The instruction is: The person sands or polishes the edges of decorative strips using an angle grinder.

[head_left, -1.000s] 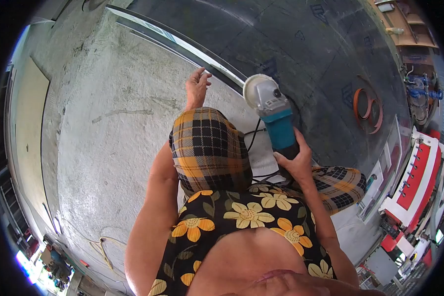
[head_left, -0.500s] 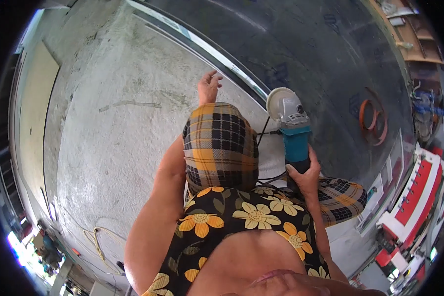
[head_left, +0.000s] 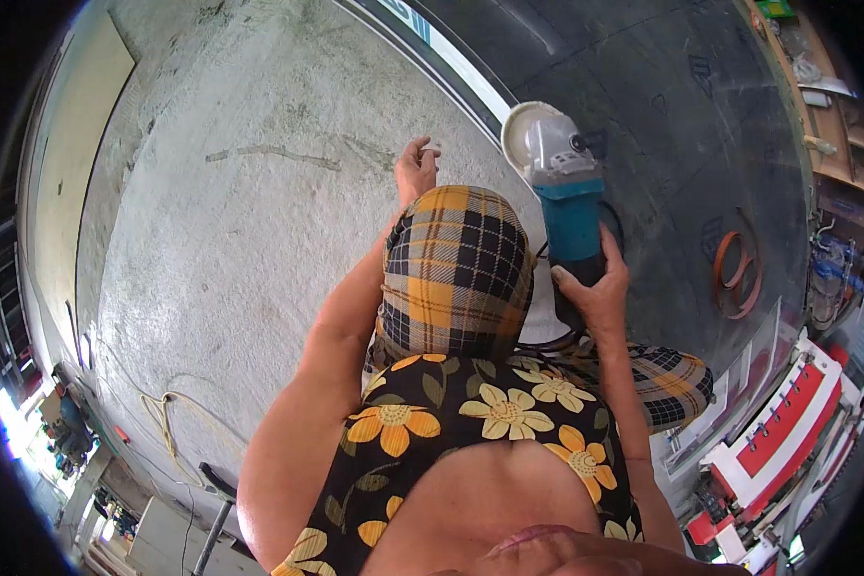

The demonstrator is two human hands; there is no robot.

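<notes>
Right fingers [head_left: 612,255] wrapped around teal grinder [head_left: 572,217]

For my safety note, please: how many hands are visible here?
2: the left hand, holding nothing, just beyond the plaid knee; the right hand, around the power tool. No other shows.

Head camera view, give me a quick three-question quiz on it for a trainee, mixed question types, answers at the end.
1. Which hand grips the power tool: a) left, b) right, c) both?
2. True or false: the orange coil lies on bare concrete.
3. Fill in: in the picture, the left hand shows just above the plaid-covered ____.

Key: 1. b, the right hand. 2. False; the orange coil lies on the dark surface. 3. knee.
</notes>
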